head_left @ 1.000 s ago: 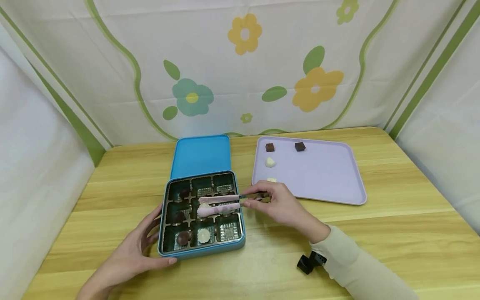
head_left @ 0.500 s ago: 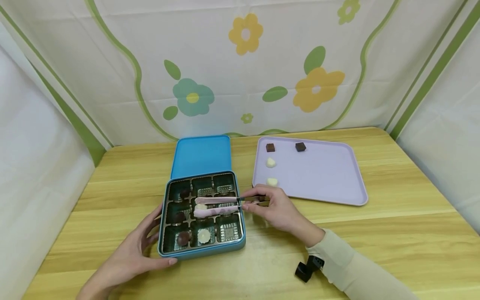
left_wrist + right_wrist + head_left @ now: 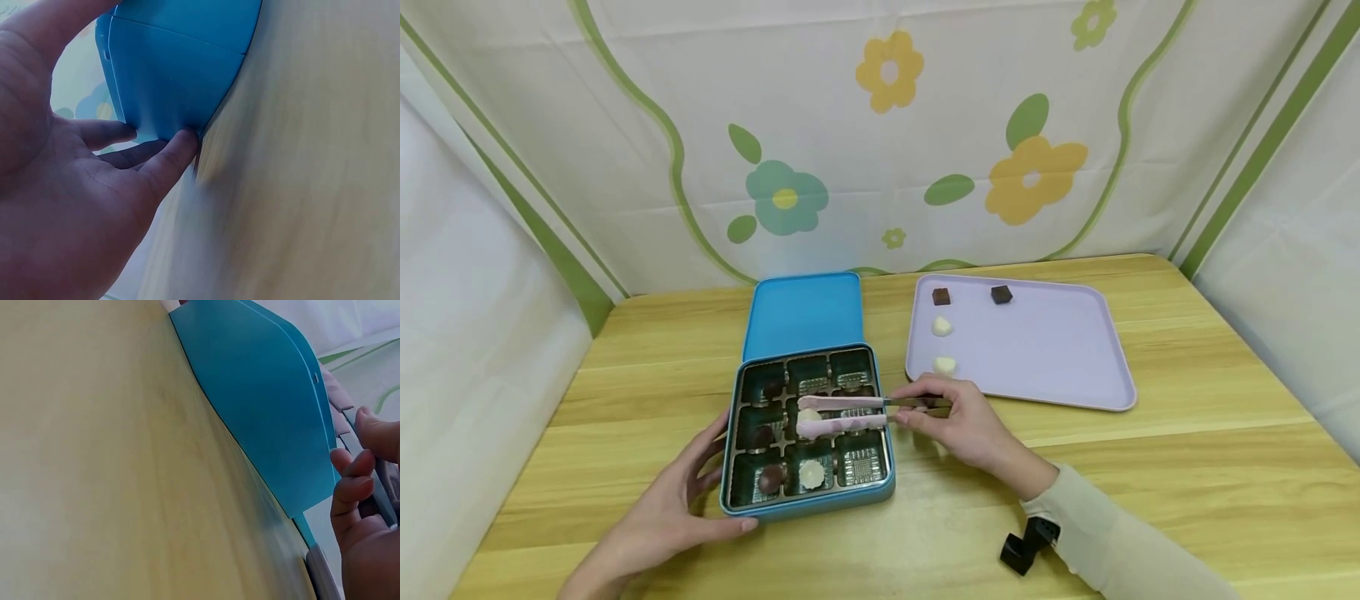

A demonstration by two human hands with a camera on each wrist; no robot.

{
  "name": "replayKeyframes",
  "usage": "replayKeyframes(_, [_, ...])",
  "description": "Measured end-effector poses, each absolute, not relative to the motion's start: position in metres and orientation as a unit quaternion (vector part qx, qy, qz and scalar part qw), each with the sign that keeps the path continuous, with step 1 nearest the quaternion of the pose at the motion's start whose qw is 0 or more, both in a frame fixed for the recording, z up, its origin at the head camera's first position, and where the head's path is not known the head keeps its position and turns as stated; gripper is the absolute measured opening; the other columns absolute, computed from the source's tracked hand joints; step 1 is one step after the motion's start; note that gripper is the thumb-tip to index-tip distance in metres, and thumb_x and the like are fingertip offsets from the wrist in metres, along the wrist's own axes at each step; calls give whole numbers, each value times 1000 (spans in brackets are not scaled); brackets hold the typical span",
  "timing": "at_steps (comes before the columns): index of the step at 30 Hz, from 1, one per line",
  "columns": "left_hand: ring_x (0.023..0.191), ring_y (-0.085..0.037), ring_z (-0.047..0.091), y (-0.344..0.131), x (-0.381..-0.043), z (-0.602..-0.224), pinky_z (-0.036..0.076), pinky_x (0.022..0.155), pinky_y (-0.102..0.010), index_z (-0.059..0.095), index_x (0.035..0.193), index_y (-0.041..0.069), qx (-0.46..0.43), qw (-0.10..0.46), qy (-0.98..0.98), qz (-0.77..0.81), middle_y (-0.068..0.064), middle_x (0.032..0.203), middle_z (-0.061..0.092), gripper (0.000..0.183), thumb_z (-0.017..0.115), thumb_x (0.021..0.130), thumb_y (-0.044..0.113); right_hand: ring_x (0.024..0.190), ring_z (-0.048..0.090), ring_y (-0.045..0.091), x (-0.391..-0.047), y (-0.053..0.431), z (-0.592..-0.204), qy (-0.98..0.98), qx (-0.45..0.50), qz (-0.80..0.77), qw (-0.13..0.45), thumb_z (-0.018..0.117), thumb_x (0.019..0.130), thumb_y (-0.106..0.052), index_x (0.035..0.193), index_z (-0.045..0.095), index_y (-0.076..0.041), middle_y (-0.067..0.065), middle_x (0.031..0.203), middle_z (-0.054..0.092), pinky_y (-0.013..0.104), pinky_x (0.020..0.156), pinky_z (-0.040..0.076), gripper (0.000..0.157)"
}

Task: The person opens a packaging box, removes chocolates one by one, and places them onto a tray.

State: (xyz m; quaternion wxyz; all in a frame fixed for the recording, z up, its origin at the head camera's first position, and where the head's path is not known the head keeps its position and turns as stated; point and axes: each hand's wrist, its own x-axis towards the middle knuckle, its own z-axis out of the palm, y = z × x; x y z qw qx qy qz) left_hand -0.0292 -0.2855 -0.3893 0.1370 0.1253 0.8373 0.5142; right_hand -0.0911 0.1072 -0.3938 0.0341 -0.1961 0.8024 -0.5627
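A blue tin [image 3: 808, 505] with a gold-edged, divided insert lies on the table. My left hand [image 3: 662, 512] grips its front left corner, thumb on the front wall and fingers along the left side [image 3: 175, 75]. From the right, my right hand [image 3: 962, 423] pinches pink-tipped tongs [image 3: 846, 425] that reach over the tin. Between the tong tips, at the middle compartment, is a white chocolate [image 3: 808, 416]. Dark round chocolates [image 3: 771, 479] sit in the left column. A white fluted chocolate [image 3: 812, 475] occupies the front middle compartment. The tongs partly hide the right middle compartment.
Behind the tin lies its blue lid [image 3: 805, 312]. A lilac tray [image 3: 1045, 350] at the back right bears two brown cube chocolates [image 3: 1002, 295] and two white ones [image 3: 942, 326]. Flowered cloth [image 3: 820, 100] stands behind the table. A black wrist device [image 3: 1028, 543] hangs below the right sleeve.
My right hand and the tongs have shifted slightly right and nearer to me. More of the white chocolate shows between the tong tips. The left hand keeps its hold on the tin.
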Motion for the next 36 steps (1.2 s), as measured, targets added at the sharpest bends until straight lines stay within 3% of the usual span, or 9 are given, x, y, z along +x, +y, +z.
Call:
replayKeyframes(5, [153,-52,36,-287,-29,-389,43,106,-10,10,175,32,120,136,839,512,-24,174,29,128,96,81,15,100,65,13,-92,108,-394,793,-197,-575,37,80,97,-16,120,81,-14,-1,104,78,29,94,52,23])
replayKeyframes(15, [153,-57,36,-282,-30,-389,44,106,-11,10,175,31,124,143,834,518,-26,176,25,127,95,82,17,97,66,13,-95,127,-392,792,-167,-587,19,80,97,-12,119,82,-13,9,117,80,25,81,56,22])
replayKeyframes(29, [153,-61,34,-283,-31,-388,44,105,-11,8,175,31,123,152,834,516,-25,177,21,127,95,83,17,71,55,4,-101,218,-390,788,-22,-612,-54,77,101,-13,126,77,-1,-11,100,76,20,56,50,28])
replayKeyframes(36, [155,-61,31,-284,-31,-389,42,105,-10,6,175,32,115,157,837,512,-25,177,19,128,94,83,18,78,56,4,-101,269,-390,824,84,-554,-83,79,100,-29,131,76,-10,-16,99,68,18,60,50,36])
